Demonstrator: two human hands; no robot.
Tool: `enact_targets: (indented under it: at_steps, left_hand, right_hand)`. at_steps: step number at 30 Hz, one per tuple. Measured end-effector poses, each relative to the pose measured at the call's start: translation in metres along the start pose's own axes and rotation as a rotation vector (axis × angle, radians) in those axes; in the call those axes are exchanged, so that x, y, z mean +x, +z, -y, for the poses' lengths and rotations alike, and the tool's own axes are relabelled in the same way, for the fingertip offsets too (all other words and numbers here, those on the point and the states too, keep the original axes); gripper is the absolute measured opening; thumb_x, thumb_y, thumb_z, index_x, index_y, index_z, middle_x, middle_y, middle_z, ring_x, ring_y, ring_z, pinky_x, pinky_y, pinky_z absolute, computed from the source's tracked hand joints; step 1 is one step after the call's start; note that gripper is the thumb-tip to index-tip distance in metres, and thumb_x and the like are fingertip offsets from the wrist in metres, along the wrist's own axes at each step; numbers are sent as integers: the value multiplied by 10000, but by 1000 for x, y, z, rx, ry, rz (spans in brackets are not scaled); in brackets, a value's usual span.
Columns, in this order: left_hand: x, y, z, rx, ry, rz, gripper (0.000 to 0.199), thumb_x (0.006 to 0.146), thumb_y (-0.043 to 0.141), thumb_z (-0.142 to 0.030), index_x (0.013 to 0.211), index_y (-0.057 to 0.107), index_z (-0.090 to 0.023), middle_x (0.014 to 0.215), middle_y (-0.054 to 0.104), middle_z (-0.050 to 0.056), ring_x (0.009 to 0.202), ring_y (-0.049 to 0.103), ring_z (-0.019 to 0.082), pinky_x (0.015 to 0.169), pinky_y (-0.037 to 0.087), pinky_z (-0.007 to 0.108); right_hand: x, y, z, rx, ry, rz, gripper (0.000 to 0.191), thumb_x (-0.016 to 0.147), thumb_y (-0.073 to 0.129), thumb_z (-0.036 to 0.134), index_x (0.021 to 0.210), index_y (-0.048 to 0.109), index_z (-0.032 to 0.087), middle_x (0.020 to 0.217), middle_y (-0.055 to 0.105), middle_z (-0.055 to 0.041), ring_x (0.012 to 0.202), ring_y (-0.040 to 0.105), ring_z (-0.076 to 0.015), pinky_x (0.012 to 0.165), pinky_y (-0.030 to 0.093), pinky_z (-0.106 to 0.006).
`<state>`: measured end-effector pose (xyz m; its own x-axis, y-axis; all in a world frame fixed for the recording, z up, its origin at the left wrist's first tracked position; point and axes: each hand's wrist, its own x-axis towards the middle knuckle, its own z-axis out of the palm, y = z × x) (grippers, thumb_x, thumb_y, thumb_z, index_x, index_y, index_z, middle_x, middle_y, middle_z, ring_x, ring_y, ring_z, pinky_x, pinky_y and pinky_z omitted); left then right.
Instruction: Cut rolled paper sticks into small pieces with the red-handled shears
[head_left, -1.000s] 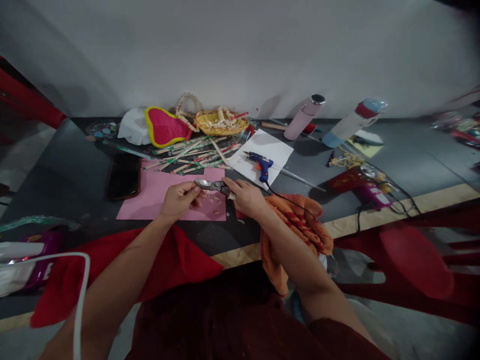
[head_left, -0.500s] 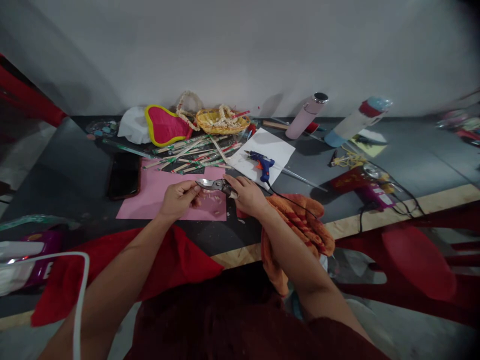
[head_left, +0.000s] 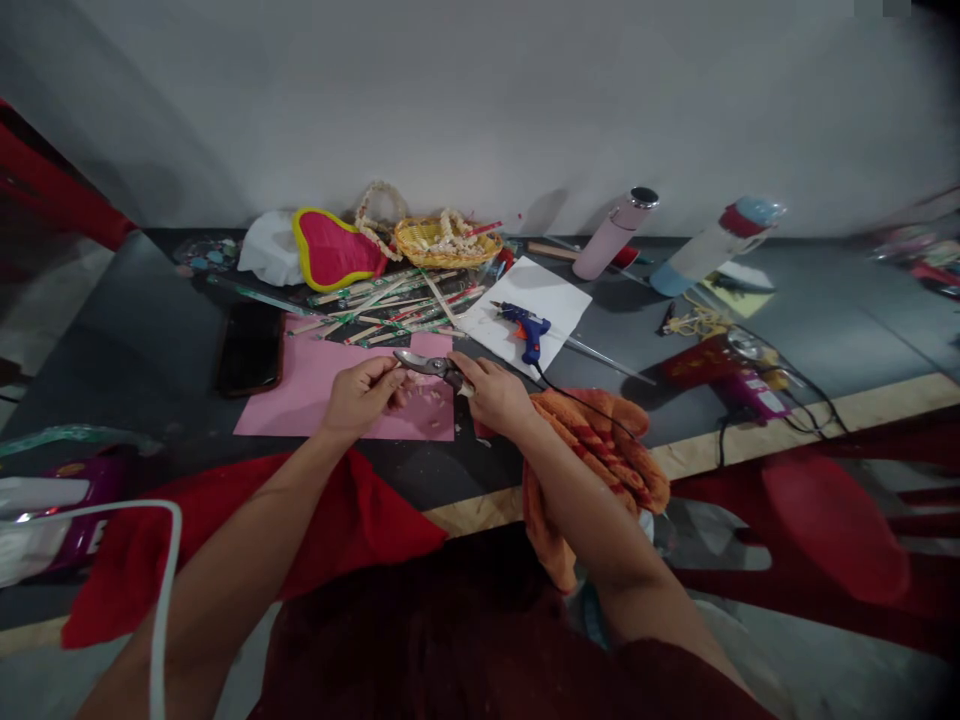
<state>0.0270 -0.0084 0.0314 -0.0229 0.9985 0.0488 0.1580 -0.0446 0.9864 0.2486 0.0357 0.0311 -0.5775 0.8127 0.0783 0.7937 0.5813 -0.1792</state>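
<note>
My right hand (head_left: pixel 499 395) is closed around the handles of a pair of pruning shears (head_left: pixel 421 363), whose metal blades point left. At the blade tips, my left hand (head_left: pixel 364 397) is pinched; what sits between its fingers is too small to make out. Both hands are over a pink sheet of paper (head_left: pixel 300 400) scattered with small pale chips. Just behind the sheet lie several wrapped chopsticks (head_left: pixel 375 310). To the right, a blue glue gun (head_left: pixel 529 328) rests on white paper (head_left: pixel 566 300).
A phone (head_left: pixel 251 350) lies left of the pink sheet. A yellow basket (head_left: pixel 442 245) and a pink-and-yellow padded shape (head_left: pixel 337 250) are at the back. Two bottles, one a pink flask (head_left: pixel 611 238), stand right. An orange towel (head_left: pixel 600 440) and red cloth (head_left: pixel 375 510) hang over the front edge.
Both hands and the shears stay in almost the same place over the pink sheet. The left fingers have shifted slightly at the blade tips.
</note>
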Motion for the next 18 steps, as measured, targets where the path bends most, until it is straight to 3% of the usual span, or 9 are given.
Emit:
enact_targets:
  at_steps: [5, 11, 18]
  left_hand:
    - [-1, -1, 0, -7, -2, 41, 253, 841, 547, -342, 751, 662, -135, 519, 605, 2, 451, 557, 90, 466, 456, 177]
    - [0, -4, 2, -203, -97, 147, 284, 780, 637, -402, 748, 635, -119, 660, 667, 38, 427, 558, 90, 419, 461, 206]
    - [-1, -11, 1, -377, -244, 255, 307, 712, 726, -399, 757, 626, -111, 566, 629, 10, 334, 493, 58, 342, 373, 163]
  right_hand:
    - [2, 3, -6, 25, -74, -17, 621, 837, 461, 156, 1441, 322, 193, 1218, 560, -112, 1108, 503, -235, 964, 419, -368]
    - [1, 6, -12, 70, -136, -21, 657, 817, 465, 132, 1450, 300, 183, 1252, 531, -118, 1127, 476, -232, 982, 410, -388]
    - [2, 7, -13, 85, -190, -38, 545, 888, 406, 173, 1430, 347, 183, 1137, 571, -114, 1025, 522, -217, 939, 435, -366]
